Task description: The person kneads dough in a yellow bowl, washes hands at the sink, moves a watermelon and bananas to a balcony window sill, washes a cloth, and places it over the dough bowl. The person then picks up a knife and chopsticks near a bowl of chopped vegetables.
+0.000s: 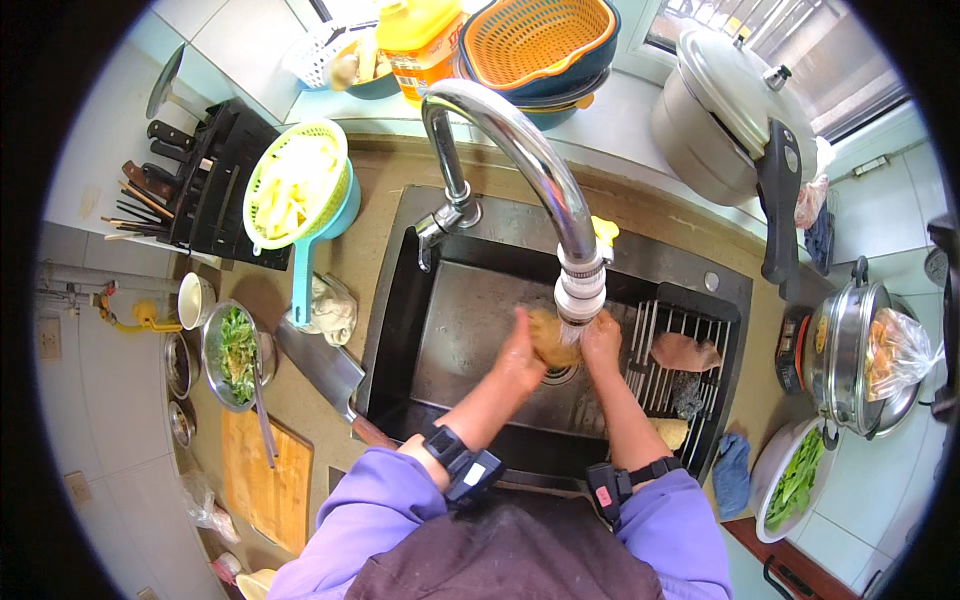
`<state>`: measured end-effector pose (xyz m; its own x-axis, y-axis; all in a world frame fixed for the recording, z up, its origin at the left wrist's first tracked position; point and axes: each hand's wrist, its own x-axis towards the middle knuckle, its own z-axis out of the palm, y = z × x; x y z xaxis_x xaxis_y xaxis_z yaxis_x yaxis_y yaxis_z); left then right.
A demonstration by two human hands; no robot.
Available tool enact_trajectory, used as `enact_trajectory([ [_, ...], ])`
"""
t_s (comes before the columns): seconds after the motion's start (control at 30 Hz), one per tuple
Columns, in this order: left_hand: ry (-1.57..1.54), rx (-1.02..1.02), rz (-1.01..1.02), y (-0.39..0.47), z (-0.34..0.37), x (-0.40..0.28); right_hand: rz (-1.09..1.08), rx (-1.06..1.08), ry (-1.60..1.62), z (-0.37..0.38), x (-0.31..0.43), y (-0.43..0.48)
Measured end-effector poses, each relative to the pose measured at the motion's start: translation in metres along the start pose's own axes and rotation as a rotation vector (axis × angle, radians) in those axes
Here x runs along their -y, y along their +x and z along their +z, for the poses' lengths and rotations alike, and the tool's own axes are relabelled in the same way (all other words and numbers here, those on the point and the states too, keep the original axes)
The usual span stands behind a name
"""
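Note:
Under the white spray head of the chrome faucet, water runs onto a rounded, yellowish-brown thing. It is blurred, and I cannot tell whether it is a bowl or a piece of food. My left hand grips its left side, thumb up and fingers partly hidden. On the other side my right hand holds it, partly behind the spray head. Both hands are low over the dark metal sink, close to its drain.
A wire rack in the sink's right side bears a pink sponge-like pad. Left of the sink lie a cleaver, a wooden cutting board and a bowl of chopped greens. A yellow colander stands behind; a pressure cooker stands back right.

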<state>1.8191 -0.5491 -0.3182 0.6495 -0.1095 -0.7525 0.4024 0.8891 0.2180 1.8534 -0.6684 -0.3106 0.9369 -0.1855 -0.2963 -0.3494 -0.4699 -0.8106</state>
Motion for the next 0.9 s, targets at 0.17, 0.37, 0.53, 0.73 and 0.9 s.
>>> enact_trajectory([
  [0.17, -0.03, -0.184, -0.363, 0.009, -0.038, -0.009, -0.466, 0.283, -0.007, 0.003, 0.021, -0.01],
  [0.37, -0.233, 0.251, -0.339, 0.003, -0.017, 0.016, -0.4, 0.245, -0.092, -0.007, 0.018, -0.054],
  [0.53, -0.072, -0.007, -0.391, 0.011, -0.017, 0.011, -0.441, 0.38, -0.012, -0.054, 0.03, -0.094],
  [0.73, 0.099, 0.249, -0.407, -0.031, 0.003, 0.002, -0.253, 0.197, 0.083, -0.05, 0.032, -0.042],
  [0.9, 0.448, 0.322, -0.45, -0.049, 0.01, 0.003, 0.55, 0.769, 0.862, -0.016, -0.012, -0.024],
])
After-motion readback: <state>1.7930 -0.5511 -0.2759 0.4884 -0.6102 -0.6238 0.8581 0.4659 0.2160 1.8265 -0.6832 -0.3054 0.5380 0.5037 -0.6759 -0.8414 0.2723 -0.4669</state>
